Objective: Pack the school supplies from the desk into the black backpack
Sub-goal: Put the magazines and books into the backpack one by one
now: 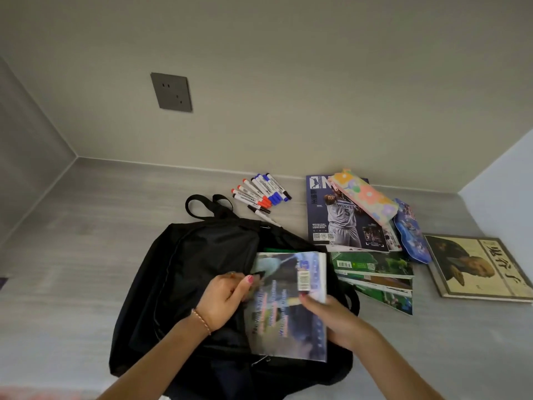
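Observation:
The black backpack (184,272) lies flat on the grey desk with its main opening facing right. A blurred blue-grey book (288,307) sits over the opening. My right hand (331,316) grips the book's right edge. At the book's left edge, my left hand (227,295) pinches the backpack's opening flap. A green edge shows inside the bag just above the book.
Several red, blue and black markers (259,194) lie behind the bag. To the right are a basketball magazine (343,220), a floral pencil case (366,197), a blue pencil case (409,232), green booklets (375,272) and a tan book (476,267). A wall socket (171,92) is behind.

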